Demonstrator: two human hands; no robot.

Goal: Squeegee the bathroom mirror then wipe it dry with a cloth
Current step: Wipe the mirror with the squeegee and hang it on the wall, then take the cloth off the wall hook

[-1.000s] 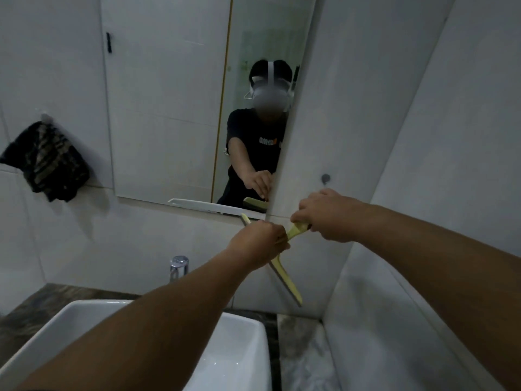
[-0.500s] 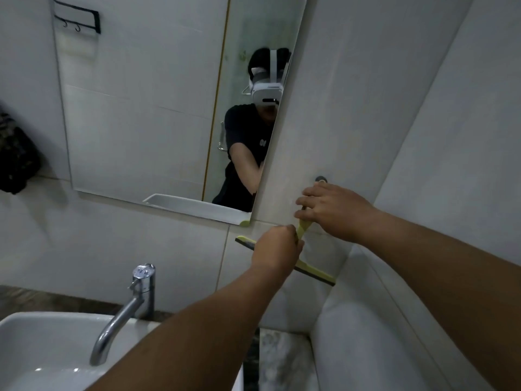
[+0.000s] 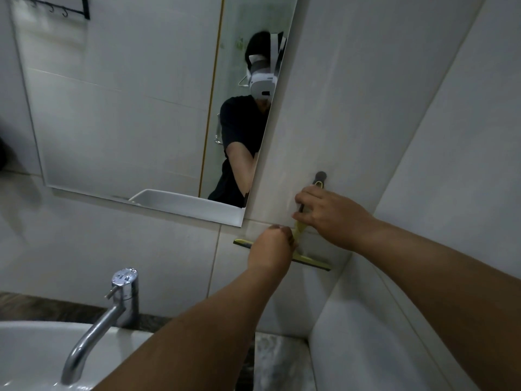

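Observation:
A yellow squeegee [image 3: 311, 261] lies flat against the tiled wall just right of the mirror [image 3: 127, 108], blade level at the bottom, handle pointing up. The handle's top loop sits on a dark wall hook [image 3: 320, 175]. My right hand [image 3: 327, 213] holds the handle below the hook. My left hand [image 3: 270, 246] is closed around the neck where handle meets blade. The mirror shows a person in a black shirt and a headset. A dark cloth [image 3: 4, 153] is just visible at the left edge.
A chrome tap [image 3: 112, 306] stands over a white basin [image 3: 31, 359] at the lower left. A marbled counter strip [image 3: 279, 362] runs beside the basin. A tiled side wall [image 3: 451, 136] closes in on the right. A black hook rail [image 3: 56, 4] hangs at the top left.
The squeegee has swung from slanted to level and risen, so its loop is now at the wall hook. Both hands moved up and right with it. The view turned right, pushing the cloth out.

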